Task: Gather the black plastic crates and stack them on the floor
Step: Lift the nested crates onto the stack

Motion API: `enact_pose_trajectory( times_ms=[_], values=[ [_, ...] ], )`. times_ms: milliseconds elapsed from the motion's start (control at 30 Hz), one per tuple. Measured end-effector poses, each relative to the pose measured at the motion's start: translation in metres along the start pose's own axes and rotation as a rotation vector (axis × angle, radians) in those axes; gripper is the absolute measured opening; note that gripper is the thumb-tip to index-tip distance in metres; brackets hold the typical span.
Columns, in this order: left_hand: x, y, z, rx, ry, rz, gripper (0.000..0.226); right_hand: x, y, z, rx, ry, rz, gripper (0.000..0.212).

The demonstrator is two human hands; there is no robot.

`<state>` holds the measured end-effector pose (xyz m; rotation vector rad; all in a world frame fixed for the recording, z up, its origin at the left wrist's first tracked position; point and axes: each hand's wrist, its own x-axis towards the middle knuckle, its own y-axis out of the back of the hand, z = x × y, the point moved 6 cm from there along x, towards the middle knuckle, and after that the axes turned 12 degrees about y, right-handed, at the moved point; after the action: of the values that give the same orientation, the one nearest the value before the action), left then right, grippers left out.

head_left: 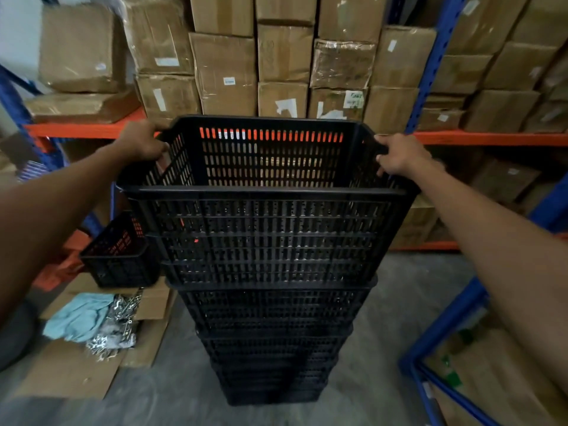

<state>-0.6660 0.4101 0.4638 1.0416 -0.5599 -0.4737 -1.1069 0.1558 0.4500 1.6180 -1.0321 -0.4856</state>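
- Left grip [144, 142] and right grip [399, 155] are clutching the top crate [270, 235] by opposite end rims, keeping it level.
- It is likely being aligned over the stack [273, 348] on the floor [384, 318] for nesting.

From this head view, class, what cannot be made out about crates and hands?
All head view.
Fingers of left hand and right hand: tips hidden behind rim of top black slotted plastic crate.
Lower stacked black crates: count unclear, dark and nested.
Small black plastic crate, left: partly behind the stack.
Brown cardboard box label: too small.
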Motion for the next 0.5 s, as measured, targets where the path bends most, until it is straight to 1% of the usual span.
enact_pose_trajectory(
  times_ms=[167,367,500],
  values=[
    [-0.0004,0.0017,0.0026,0.053,-0.041,0.043,0.048,0.0044,-0.0006,0.0011,-0.036,-0.012,0.015,0.066],
    [0.0012,0.0026,0.0056,0.033,-0.02,0.036,0.048,0.007,0.0015,-0.0004,-0.092,-0.035,0.012,0.069],
    [0.0004,0.002,0.005,-0.001,-0.01,0.041,0.048,0.0061,0.0025,0.0023,-0.099,-0.014,-0.002,0.066]
  ],
)
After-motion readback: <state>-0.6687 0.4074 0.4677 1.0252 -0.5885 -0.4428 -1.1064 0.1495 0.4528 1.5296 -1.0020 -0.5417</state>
